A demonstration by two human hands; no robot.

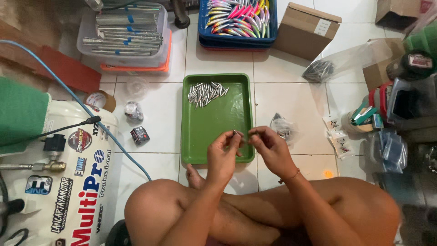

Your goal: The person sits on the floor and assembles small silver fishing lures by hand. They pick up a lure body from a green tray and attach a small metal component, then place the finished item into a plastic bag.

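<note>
Both hands meet over the green tray (200, 136): left hand (223, 155) and right hand (271, 148) pinch a small metal piece (237, 133) between fingertips. Silver lure bodies (205, 93) heap in the tray's far corner; painted lures (236, 16) fill the blue crate (236, 40)

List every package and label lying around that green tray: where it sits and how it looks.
Cardboard box: upper right of the green tray, brown, white label.
Clear bag: right of the box, dark small parts inside.
Small sachets: right floor, clear and white.
Tape roll: left of tray, brown.
White tank: lower left, colourful stickers.
</note>
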